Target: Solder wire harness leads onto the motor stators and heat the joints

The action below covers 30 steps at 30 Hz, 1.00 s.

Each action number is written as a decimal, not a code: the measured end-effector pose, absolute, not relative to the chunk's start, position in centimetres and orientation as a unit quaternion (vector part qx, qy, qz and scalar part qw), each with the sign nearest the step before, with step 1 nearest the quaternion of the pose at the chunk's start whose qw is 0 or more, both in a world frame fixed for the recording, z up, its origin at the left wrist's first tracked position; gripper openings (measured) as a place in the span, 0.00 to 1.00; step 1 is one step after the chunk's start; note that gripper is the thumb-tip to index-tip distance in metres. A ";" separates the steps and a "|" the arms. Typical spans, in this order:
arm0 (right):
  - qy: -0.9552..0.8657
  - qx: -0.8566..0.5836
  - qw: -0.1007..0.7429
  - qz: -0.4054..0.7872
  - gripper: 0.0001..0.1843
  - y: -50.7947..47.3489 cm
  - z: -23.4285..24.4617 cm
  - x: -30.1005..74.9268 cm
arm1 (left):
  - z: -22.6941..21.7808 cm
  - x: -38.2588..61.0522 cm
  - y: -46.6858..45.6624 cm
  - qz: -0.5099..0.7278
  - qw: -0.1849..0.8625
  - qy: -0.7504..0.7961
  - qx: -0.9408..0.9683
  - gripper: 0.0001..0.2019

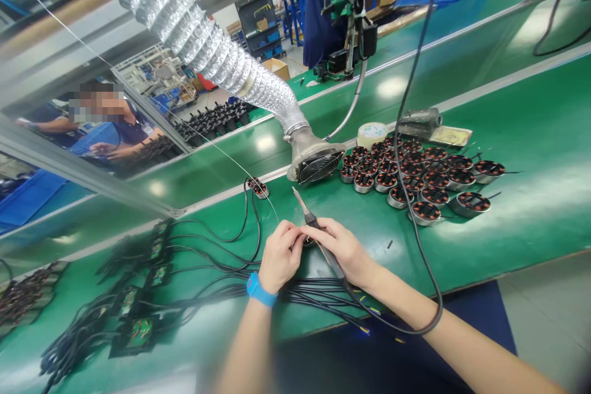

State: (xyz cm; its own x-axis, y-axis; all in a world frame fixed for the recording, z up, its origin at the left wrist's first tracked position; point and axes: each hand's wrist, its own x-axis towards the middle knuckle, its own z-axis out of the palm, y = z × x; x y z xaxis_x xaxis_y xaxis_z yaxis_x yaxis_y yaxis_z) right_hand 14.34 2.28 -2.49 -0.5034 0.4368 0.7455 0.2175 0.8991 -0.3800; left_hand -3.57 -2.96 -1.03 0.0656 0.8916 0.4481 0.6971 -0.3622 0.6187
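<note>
Right now the right hand (345,251) is wrapped around a soldering iron (335,266), its tip pointing away toward the hood (318,163) of a silver duct (217,49). Beside it, the left hand (281,257) has its fingers curled in, with a thin wire (221,152) running down to them; whether they grip that wire, I cannot tell. Between the two hands, mostly hidden by fingers, sits a small round part (309,240) over the green counter (530,197). Similar round coil parts (436,178) stand grouped to the right, near a roll of tape (372,133). Black cables (318,289) lie beneath the wrists, and circuit boards (141,332) rest at left.
</note>
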 end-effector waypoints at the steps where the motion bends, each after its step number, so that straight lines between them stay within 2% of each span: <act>1: -0.865 -0.179 0.459 0.092 0.25 2.3 -2.4 14.4 | -1.0 -3.5 -3.0 0.408 0.121 0.552 0.717 0.11; 3: -0.872 -0.162 0.458 0.062 0.25 2.3 -2.4 14.4 | -0.9 -3.2 -2.9 0.420 0.125 0.554 0.708 0.12; 6: -0.848 -0.200 0.485 0.076 0.25 2.4 -3.1 14.2 | -0.6 -2.9 -2.8 0.431 0.137 0.567 0.689 0.11; 9: -0.797 -0.275 0.517 0.149 0.26 2.5 -3.9 14.1 | -0.5 -2.6 -2.7 0.432 0.144 0.585 0.671 0.10; 12: -0.775 -0.290 0.504 0.247 0.29 2.5 -4.4 14.0 | -0.5 -2.5 -2.7 0.436 0.153 0.592 0.661 0.09; 15: -0.760 -0.279 0.509 0.292 0.25 2.5 -4.7 13.7 | -0.6 -2.4 -2.6 0.447 0.150 0.589 0.657 0.09; 20: -0.739 -0.276 0.538 0.295 0.22 2.5 -4.9 13.2 | -0.8 -2.5 -2.4 0.453 0.126 0.592 0.654 0.08; 30: -0.741 -0.285 0.521 0.314 0.23 2.9 -3.7 12.3 | -1.3 -3.0 -2.4 0.478 0.189 0.583 0.629 0.08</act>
